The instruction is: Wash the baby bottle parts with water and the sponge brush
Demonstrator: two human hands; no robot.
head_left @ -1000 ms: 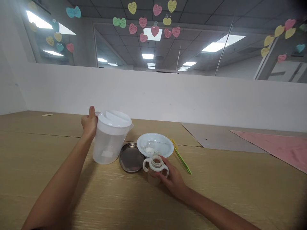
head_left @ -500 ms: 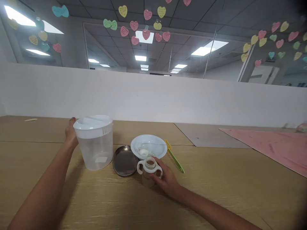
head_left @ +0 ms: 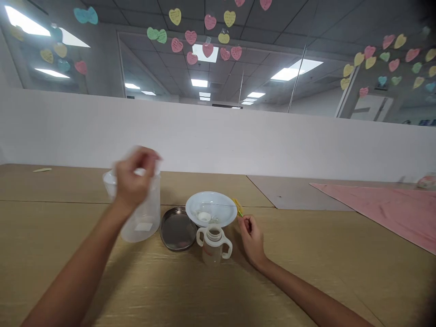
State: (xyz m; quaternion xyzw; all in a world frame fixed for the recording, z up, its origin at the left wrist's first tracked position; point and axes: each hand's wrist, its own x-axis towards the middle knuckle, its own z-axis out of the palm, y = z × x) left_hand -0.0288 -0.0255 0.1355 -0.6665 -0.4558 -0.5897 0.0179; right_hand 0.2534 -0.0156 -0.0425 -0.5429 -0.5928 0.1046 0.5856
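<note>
My left hand (head_left: 134, 179) is smeared by motion, raised before the upper part of a clear plastic bucket (head_left: 145, 211) and hiding most of its white lid (head_left: 109, 182); what its fingers hold, if anything, does not show. Fingers of my right hand (head_left: 252, 238) are closed at a yellow and green brush (head_left: 238, 205), whose green handle is mostly hidden. Between the hands, a bottle with two white handles (head_left: 213, 252) stands upright with its mouth uncovered. Just behind it is a pale blue bowl (head_left: 226, 215) with a small white ring-shaped piece (head_left: 204, 216) and clear pieces inside.
A round dark metal tray (head_left: 177, 229) lies between the bucket and the bottle, touching or nearly touching the bowl. On the right is a pink cloth (head_left: 381, 209). A thin pale strip (head_left: 42, 170) lies at the far left. A white wall (head_left: 221, 141) runs behind the table.
My right hand has let go of the bottle and moved right to the brush. My left hand has come from behind the bucket's left side to in front of its top.
</note>
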